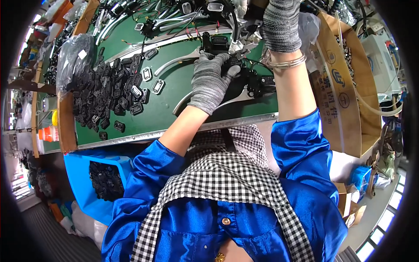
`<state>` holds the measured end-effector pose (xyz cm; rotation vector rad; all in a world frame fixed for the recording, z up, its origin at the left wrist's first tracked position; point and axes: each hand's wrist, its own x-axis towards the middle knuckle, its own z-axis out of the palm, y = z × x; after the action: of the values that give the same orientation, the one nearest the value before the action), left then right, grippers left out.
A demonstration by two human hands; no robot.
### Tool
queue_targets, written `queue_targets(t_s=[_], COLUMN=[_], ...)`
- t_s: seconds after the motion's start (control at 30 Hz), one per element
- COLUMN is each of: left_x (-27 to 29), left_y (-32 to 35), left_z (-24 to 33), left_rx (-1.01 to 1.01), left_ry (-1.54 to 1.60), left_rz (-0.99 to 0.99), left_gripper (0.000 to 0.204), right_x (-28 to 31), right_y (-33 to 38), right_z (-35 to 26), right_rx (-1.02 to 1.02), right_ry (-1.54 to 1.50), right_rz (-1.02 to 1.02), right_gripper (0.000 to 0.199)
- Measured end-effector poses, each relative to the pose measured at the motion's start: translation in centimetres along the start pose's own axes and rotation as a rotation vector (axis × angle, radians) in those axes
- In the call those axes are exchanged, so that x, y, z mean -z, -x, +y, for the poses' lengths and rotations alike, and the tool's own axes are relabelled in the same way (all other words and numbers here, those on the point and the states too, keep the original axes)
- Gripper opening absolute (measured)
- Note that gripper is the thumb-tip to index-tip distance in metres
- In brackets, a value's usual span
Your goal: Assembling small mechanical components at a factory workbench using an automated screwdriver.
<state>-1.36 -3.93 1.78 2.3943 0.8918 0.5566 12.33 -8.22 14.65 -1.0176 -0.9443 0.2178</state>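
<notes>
My left hand (210, 81), in a grey knitted glove, is closed at the near side of a brake lever assembly (214, 43) with a black body and a silver lever. Its thumb points right, and the fingers hide part of what they grip. My right hand (281, 24), gloved too, is raised at the top right, beside a silver metal fixture (238, 46); its fingers are cut off or hidden. Another brake lever assembly (253, 85) lies right of my left hand on the green table (170, 98).
Many black oblong caps (111, 85) are heaped at the left, some silver-faced ones (157, 86) beside them. A clear plastic bag (75, 61) lies behind the heap. At the right stands a cardboard box (336, 91); a blue bin (91, 187) holds black parts below the table. More levers and wires fill the far side.
</notes>
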Motion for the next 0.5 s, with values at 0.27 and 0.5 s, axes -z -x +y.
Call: queue_targets(t_s=[0.27,0.5], left_x=[-0.5,-0.5], left_y=[0.0,0.2], left_z=[0.0,-0.1], left_rx=[-0.017,-0.022], left_ry=[0.031,0.030], left_rz=[0.019,0.032], left_gripper=[0.045,0.046], right_x=[1.3,0.4], right_y=[1.0,0.9], right_z=[1.6,1.4], right_rx=[-0.057,-0.051], right_ry=[0.039,0.068], right_rz=[0.008,0.004], right_gripper=[0.034,0.034])
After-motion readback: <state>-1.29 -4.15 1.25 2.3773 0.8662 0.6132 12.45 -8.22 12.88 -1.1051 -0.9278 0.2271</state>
